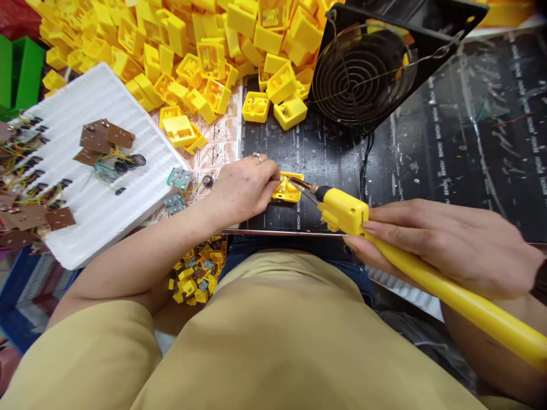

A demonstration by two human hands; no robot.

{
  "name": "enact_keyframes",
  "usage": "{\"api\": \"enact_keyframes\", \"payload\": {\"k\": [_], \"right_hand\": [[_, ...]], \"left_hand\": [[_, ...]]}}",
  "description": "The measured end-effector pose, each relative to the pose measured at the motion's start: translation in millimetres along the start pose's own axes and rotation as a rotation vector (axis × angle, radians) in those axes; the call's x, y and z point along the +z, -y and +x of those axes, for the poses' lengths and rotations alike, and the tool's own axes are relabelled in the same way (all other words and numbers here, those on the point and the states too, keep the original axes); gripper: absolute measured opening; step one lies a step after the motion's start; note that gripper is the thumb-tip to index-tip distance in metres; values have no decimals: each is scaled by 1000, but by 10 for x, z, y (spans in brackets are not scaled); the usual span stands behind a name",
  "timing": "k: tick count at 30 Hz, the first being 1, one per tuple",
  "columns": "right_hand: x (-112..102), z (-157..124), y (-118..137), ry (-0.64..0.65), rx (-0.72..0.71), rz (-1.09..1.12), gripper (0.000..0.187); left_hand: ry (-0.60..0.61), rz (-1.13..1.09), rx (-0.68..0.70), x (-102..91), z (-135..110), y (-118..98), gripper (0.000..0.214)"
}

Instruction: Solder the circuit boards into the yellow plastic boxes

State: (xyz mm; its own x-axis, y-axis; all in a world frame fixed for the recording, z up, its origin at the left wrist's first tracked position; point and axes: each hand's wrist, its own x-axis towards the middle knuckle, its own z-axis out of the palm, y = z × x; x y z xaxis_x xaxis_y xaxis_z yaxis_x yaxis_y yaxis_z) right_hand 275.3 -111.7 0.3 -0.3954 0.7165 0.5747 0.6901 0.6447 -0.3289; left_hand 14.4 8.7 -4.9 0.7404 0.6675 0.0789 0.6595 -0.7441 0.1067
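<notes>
My left hand is closed, pinching a small yellow plastic case that rests on the black mat. A ring sits on one finger. My right hand grips the long yellow handle of a soldering iron. The iron's metal tip touches the open case from the right, just beside my left fingertips.
A large heap of yellow cases fills the back. A black fan stands at the back right. At left, a white foam tray carries brown circuit boards with wires. Small green boards lie near my wrist. Finished parts lie below the table edge.
</notes>
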Motion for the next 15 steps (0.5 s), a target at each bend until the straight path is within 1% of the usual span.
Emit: {"api": "enact_keyframes", "payload": {"k": [3,5,8,10,11,13,15], "right_hand": [[28,97,20,-28,-111,10,17],[30,150,37,-34,-120,7,21],[9,163,54,-18,-111,15,20],[-10,132,54,0,-75,23,13],[-17,112,51,19,-40,24,10],[-18,76,39,42,19,19,14],[-2,60,24,40,17,14,15]], "left_hand": [[-24,2,10,13,-2,5,22],[-47,5,22,28,-9,7,23],[-93,0,43,47,-23,7,23],[-112,-10,46,51,-33,5,22],[-113,-10,43,50,-37,4,22],[-100,-1,38,47,-42,3,23],[-84,17,37,44,-43,2,23]]}}
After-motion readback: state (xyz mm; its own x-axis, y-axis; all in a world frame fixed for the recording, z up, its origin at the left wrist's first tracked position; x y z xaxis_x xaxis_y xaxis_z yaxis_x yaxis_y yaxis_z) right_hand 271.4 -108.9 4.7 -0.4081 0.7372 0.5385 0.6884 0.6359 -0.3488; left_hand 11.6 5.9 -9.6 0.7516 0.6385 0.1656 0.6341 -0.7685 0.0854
